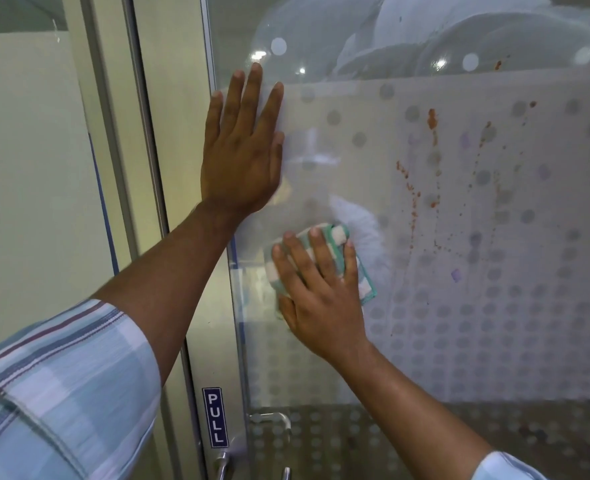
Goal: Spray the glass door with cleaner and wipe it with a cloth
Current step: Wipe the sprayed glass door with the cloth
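Note:
The glass door (442,323) fills the right side of the view, frosted with rows of grey dots. Reddish-brown splatter (432,123) runs down the pane right of centre. My left hand (241,147) lies flat on the glass near the door's left edge, fingers spread, holding nothing. Lower down, my right hand (317,285) presses a folded green-and-white checked cloth (338,237) against the pane, left of the splatter. No spray bottle is in view.
A metal door frame (148,161) stands left of the pane, with a fixed glass panel beyond it. A blue PULL sign (216,417) sits on the frame low down, above a metal handle (224,460).

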The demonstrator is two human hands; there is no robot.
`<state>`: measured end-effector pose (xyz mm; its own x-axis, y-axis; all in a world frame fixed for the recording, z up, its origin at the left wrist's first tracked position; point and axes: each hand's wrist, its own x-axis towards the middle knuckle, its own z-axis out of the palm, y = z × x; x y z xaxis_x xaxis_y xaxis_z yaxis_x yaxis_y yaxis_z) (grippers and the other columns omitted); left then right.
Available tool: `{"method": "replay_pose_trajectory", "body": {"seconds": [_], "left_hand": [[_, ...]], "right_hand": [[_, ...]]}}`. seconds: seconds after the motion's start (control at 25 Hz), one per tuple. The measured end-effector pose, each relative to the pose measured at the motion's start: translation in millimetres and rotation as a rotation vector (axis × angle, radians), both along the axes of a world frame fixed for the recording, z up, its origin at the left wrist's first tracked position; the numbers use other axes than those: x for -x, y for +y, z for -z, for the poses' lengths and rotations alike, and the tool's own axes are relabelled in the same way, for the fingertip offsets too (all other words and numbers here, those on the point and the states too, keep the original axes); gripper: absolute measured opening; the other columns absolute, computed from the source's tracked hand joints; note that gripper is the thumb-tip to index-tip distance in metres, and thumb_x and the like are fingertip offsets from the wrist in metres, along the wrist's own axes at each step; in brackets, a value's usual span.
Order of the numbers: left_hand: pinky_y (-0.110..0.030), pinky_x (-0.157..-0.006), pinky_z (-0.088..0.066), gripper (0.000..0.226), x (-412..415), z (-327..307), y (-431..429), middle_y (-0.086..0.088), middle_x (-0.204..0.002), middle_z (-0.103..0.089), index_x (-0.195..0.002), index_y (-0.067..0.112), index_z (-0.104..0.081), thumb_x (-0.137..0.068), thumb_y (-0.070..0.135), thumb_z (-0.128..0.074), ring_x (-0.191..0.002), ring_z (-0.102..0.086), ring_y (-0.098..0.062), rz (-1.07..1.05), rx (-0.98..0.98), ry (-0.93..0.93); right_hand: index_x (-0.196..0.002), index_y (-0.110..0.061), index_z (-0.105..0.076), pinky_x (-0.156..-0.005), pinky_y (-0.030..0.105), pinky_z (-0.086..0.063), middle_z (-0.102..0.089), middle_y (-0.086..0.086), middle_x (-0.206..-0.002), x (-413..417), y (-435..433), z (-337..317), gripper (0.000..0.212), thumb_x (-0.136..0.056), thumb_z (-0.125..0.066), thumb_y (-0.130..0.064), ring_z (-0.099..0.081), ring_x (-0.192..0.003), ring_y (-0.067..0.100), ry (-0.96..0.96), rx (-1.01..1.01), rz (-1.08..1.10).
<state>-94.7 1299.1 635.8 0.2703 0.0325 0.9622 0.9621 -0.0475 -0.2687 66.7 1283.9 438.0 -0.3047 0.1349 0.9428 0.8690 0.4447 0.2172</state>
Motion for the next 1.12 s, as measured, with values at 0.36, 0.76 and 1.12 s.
{"method": "replay_pose_trajectory", "body": {"seconds": [0.36, 0.76, 1.12], "left_hand": [[-0.063, -0.136, -0.013, 0.063, -17, 19, -8, -0.022, -0.181, -0.017, -0.174, 0.012, -0.023, -0.118, 0.038, -0.031, -0.169, -0.014, -0.042, 0.013, 0.081, -0.065], [-0.058, -0.137, -0.007, 0.073, -78, 71, -5, -0.021, -0.182, -0.012, -0.174, 0.008, -0.019, -0.114, 0.045, -0.038, -0.170, -0.011, -0.039, 0.055, 0.144, -0.066], [-0.060, -0.138, -0.008, 0.078, -79, 86, 7, -0.021, -0.183, -0.006, -0.175, 0.008, -0.012, -0.114, 0.053, -0.034, -0.171, -0.005, -0.038, 0.004, 0.142, -0.082]], "right_hand": [[-0.165, -0.020, -0.038, -0.126, 0.070, -0.019, -0.032, 0.007, -0.175, -73, 12, -40, 0.073, -0.099, -0.058, -0.044, -0.024, -0.163, 0.036, 0.177, -0.011, 0.194], [-0.161, -0.017, -0.046, -0.123, 0.072, -0.026, -0.044, 0.008, -0.169, -107, 6, 27, 0.079, -0.090, -0.071, -0.041, -0.030, -0.162, 0.034, -0.016, -0.020, 0.152], [-0.153, -0.008, -0.051, -0.128, 0.067, -0.021, -0.041, 0.020, -0.167, -139, 21, -85, 0.071, -0.090, -0.065, -0.038, -0.035, -0.158, 0.040, 0.381, -0.064, 0.158]]}}
